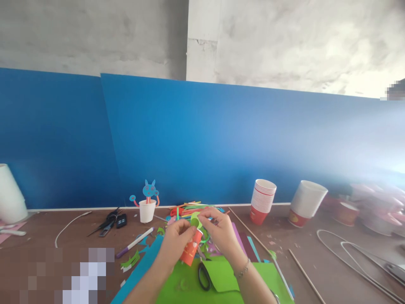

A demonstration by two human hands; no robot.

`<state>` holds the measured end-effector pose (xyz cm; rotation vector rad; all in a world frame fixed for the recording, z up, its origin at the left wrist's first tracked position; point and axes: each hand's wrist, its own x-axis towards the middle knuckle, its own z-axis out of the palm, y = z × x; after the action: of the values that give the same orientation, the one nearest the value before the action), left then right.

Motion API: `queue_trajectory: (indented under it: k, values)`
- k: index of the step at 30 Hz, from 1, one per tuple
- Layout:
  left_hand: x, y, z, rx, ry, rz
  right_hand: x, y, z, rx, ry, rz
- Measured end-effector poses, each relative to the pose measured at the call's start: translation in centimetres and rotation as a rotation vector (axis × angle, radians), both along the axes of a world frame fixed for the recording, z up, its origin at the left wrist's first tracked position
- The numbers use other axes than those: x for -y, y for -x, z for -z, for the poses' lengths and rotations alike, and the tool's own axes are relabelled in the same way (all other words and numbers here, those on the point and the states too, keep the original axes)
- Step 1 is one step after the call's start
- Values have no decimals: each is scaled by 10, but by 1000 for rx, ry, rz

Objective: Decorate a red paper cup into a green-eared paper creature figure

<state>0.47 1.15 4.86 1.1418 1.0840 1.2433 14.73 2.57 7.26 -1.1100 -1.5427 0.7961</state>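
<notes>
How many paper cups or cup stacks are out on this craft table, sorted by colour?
Red cup in the left hand: 1
Red cup stacks: 1
White cup with blue cat figure: 1
White cup stacks, tilted: 2
Total: 5

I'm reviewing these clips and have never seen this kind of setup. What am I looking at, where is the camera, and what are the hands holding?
There is no machine here: one camera sits on a person's head, looking forward and down at their own bare hands over a brown table.

The left hand grips a small red-orange paper cup, tilted. The right hand pinches a light green paper piece at the cup's rim.

Below lie green craft sheets with black scissors. Farther back stand a white cup with a blue paper animal, a stack of red paper cups and a blue partition wall.
</notes>
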Motion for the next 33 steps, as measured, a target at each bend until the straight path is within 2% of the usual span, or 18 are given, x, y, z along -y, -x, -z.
queue_trajectory:
  k: [4,8,14,19,23,29,33]
  values:
    - [1,1,-6,95,51,35,0,-1,-1,41,18,52]
    - [1,3,-10,214,112,47,2,-2,-2,154,65,36]
    - [-2,3,-5,381,208,20,9,4,-5,197,29,-32]
    - [-4,3,-2,450,275,-10,14,11,-4,324,-112,64]
    - [-3,1,-2,461,261,-43,15,14,0,416,-238,177]
    - [1,0,-6,445,209,-34,13,14,-4,261,-31,103]
    - [1,0,-8,459,219,-29,12,13,-5,241,6,97]
